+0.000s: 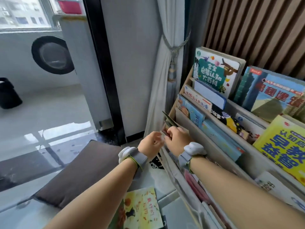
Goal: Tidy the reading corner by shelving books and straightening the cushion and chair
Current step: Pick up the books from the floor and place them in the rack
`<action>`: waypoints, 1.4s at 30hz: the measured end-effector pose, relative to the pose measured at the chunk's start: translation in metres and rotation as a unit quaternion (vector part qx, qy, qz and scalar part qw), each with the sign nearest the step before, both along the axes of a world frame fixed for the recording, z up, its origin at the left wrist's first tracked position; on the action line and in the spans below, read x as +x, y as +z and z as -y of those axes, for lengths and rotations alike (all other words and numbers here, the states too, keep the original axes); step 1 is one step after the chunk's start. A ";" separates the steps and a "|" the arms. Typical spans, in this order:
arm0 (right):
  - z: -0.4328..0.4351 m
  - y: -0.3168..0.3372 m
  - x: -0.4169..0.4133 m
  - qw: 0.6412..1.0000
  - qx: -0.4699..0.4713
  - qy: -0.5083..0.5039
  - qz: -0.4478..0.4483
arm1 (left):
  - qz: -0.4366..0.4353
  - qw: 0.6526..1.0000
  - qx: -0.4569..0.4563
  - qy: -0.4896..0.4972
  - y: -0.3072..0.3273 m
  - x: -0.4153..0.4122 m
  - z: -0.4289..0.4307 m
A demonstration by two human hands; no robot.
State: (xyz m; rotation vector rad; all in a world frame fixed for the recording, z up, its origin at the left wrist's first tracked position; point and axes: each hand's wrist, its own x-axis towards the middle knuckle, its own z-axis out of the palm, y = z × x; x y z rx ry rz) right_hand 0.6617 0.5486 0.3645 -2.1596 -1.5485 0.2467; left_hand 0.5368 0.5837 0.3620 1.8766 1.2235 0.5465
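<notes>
A tiered fabric bookshelf [194, 123] fills the right side, with several picture books standing in its pockets. Both hands meet at its lower left corner. My right hand [177, 138] grips thin dark books [168, 120] that stick up from the front pocket. My left hand [151, 142] is curled beside it, fingers touching the same books' edge. A yellow picture book [140, 210] lies flat on the floor below my forearms. A brown cushion [79, 172] lies on the floor to the left.
A tied white curtain [163, 80] hangs just left of the shelf. Behind a black-framed glass door [102, 63] stands a washing machine [52, 55]. A black-and-white bag [155, 161] lies by the shelf's foot. The glossy tiled floor stretches left.
</notes>
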 end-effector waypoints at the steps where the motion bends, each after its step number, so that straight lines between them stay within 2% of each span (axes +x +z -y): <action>1: -0.003 -0.009 -0.005 1.000 -0.004 0.003 -0.004 | -0.004 1.000 -0.008 0.009 -0.008 -0.008 0.000; 10: -0.026 -0.128 -0.044 0.996 -0.037 0.077 -0.039 | -0.070 0.990 -0.056 0.107 -0.121 -0.068 0.016; 16: -0.004 -0.220 -0.049 0.993 -0.067 0.092 0.017 | -0.103 0.978 -0.087 0.157 -0.207 -0.093 0.046; 29: 0.047 -0.377 -0.064 0.979 -0.161 0.123 -0.011 | -0.145 0.957 -0.122 0.221 -0.368 -0.125 0.109; 33: 0.054 -0.406 -0.065 0.977 -0.171 0.123 -0.023 | -0.155 0.950 -0.127 0.241 -0.397 -0.133 0.112; 38: 0.061 -0.439 -0.068 0.969 -0.207 0.123 -0.057 | -0.194 0.922 -0.163 0.294 -0.424 -0.144 0.108; 42: 0.062 -0.455 -0.072 0.964 -0.228 0.123 -0.065 | -0.248 0.903 -0.211 0.281 -0.435 -0.154 0.102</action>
